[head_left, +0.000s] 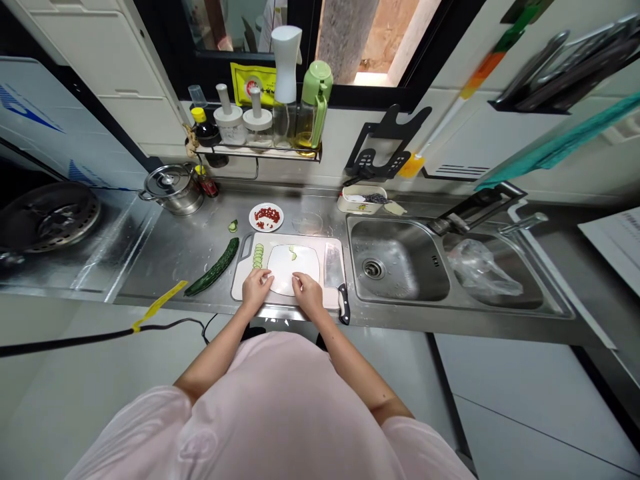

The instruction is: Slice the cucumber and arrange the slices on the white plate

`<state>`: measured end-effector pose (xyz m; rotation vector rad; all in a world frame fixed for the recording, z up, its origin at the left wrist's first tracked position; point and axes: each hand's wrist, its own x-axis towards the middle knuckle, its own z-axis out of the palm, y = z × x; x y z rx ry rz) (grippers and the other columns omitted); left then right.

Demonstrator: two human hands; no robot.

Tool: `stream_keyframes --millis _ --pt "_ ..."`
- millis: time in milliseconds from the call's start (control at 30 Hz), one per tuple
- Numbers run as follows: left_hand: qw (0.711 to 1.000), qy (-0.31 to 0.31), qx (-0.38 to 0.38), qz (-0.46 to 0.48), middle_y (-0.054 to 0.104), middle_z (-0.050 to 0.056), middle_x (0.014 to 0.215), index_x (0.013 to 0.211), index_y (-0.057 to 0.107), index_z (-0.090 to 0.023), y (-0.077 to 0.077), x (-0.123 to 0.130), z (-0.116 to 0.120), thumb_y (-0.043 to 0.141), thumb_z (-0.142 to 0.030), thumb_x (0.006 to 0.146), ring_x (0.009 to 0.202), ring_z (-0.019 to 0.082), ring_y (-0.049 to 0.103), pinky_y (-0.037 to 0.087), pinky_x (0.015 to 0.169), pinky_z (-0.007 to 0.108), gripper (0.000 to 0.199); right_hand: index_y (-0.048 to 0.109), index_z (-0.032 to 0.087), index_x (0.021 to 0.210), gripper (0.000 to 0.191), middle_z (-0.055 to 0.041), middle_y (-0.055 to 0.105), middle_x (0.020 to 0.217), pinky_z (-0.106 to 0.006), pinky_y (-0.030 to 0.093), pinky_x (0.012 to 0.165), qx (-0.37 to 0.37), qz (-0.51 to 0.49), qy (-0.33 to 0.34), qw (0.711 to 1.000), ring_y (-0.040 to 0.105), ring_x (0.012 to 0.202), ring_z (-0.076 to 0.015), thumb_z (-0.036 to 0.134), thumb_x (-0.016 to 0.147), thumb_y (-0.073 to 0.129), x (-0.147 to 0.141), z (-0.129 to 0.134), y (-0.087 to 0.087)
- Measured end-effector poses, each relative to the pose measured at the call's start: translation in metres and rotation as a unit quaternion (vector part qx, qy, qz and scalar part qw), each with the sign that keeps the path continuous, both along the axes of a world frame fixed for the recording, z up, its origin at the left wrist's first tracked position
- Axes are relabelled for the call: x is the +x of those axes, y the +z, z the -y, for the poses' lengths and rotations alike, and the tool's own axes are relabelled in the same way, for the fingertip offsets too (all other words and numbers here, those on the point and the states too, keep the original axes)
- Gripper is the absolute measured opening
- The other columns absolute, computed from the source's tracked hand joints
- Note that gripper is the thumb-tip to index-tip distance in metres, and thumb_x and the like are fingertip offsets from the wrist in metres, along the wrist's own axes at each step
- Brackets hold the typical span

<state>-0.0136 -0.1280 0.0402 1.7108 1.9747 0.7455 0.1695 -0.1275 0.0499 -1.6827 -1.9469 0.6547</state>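
Note:
A white plate [285,272] lies on a pale cutting board [241,283] in front of me. Two or so cucumber slices [293,253] rest near the plate's far side. My left hand [257,291] is at the plate's left edge, fingers drawn together toward the thumb. Over the near right part of the plate, my right hand [307,295] has its fingertips pinched; anything between them is too small to make out. A column of overlapping cucumber rounds [258,256] runs along the board's left side. On its right lies a cleaver [333,265] with a black handle.
Left of the board lies a cucumber [213,268]; cucumber end pieces [233,226] sit behind it. A small dish [254,225] holds red chopped bits. A steel pot [175,189] stands back left, a double sink [400,293] is at right, and a condiment rack [295,153] hangs behind.

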Motion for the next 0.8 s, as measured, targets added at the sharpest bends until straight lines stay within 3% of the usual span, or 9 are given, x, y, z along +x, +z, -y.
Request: stream_keyframes --millis 200,400,800 --pt "0.996 0.071 -0.026 -0.049 0.065 0.004 0.096 0.103 0.064 -0.023 -0.004 -0.027 0.000 0.052 -0.035 0.083 0.079 0.015 0.059 0.043 0.079 0.027 0.027 0.064 0.020 0.111 0.035 -0.0051 0.069 0.100 -0.024 0.044 0.077 -0.002 -0.023 -0.008 1.000 0.062 0.084 -0.0149 0.033 0.094 0.035 0.007 0.007 -0.001" --pt "0.979 0.138 -0.077 -0.130 0.065 0.005 0.096 0.104 0.062 -0.025 -0.002 -0.033 -0.006 0.054 -0.043 0.081 0.100 0.023 0.057 0.037 0.086 0.035 0.030 0.064 0.020 0.110 0.035 -0.0055 0.069 0.101 -0.025 0.045 0.078 0.005 -0.022 -0.011 1.000 0.062 0.085 -0.0152 0.033 0.093 0.036 0.008 0.006 -0.006" --pt "0.976 0.139 -0.106 -0.129 0.061 0.010 0.109 0.098 0.061 -0.024 -0.008 -0.029 -0.015 0.051 -0.045 0.082 0.108 0.028 0.052 0.032 0.090 0.042 0.028 0.066 0.020 0.105 0.034 -0.0048 0.070 0.096 -0.026 0.044 0.076 -0.001 -0.052 -0.022 0.998 0.061 0.080 -0.0164 0.034 0.092 0.038 0.012 0.004 -0.008"
